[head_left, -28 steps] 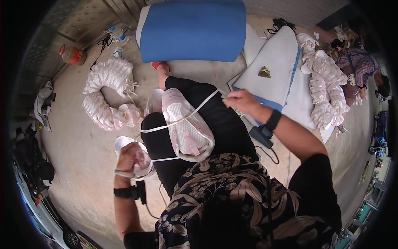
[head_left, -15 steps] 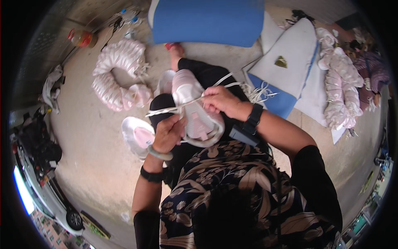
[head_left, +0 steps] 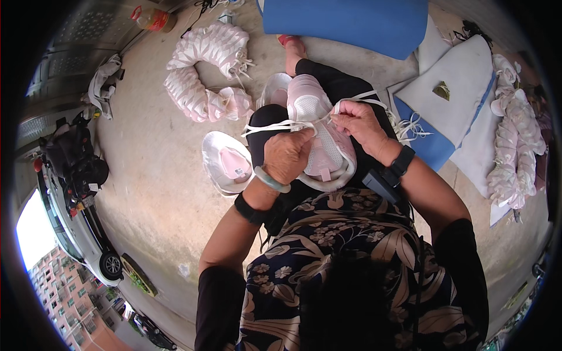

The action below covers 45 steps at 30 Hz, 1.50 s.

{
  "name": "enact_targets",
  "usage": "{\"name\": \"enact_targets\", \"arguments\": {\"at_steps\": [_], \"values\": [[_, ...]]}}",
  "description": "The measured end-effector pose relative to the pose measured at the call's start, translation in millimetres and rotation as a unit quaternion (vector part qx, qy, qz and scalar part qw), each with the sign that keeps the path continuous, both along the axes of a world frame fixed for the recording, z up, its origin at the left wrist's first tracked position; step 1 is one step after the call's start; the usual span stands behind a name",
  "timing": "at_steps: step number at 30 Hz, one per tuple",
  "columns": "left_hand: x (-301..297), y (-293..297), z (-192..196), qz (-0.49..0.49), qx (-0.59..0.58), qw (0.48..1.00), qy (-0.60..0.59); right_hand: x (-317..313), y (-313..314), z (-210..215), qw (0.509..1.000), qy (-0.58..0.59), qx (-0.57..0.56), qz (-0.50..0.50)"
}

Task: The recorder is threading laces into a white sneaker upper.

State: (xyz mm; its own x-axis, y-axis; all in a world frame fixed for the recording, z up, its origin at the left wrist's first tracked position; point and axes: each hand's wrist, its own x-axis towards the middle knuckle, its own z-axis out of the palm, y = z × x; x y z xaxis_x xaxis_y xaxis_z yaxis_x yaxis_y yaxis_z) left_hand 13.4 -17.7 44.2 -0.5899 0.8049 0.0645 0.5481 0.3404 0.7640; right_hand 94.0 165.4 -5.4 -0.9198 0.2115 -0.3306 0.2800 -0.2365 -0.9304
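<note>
I see bare concrete floor [head_left: 158, 164] open toward its left edge; a second shoe [head_left: 225, 162] lies just beside my knee, pink stacks [head_left: 196, 70] crowd the far side, boards [head_left: 451, 105] block the right.

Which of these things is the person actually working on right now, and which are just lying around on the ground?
In hand:
- pink shoe upper on the lap, under both hands
- white lace, pinched by the left hand and right hand

Lying about:
- second pink shoe on the floor
- curved stack of pink uppers
- blue mat
- another stack at right
- orange bottle
</note>
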Motion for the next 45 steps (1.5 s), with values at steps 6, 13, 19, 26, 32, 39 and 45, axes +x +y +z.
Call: {"name": "enact_targets", "arguments": {"at_steps": [6,13,19,26,32,39,45], "values": [[-2,22,1,0.017,-0.147,0.982,0.120,-5,-7,-4,0.997,0.042,-0.021,-0.066],[-7,18,-18,0.066,-0.041,0.997,0.003,-7,-7,-11,0.997,0.047,0.003,-0.059],[-6,20,-17,0.072,-0.062,0.995,-0.008,-5,-6,-11,0.999,0.014,0.004,-0.042],[-5,20,-20,0.071,-0.069,0.995,-0.002,-7,-9,-21,0.994,0.061,0.061,-0.062],[-7,11,-18,0.113,-0.002,0.993,-0.016,-15,-15,-8,0.920,0.139,0.367,-0.016],[-24,-32,-7,0.265,0.116,0.817,-0.499,-15,-15,-13,0.929,0.103,0.355,0.009],[-11,-40,-17,0.267,0.104,0.797,-0.532,-6,-19,-11,0.942,0.080,0.326,-0.023]]}}
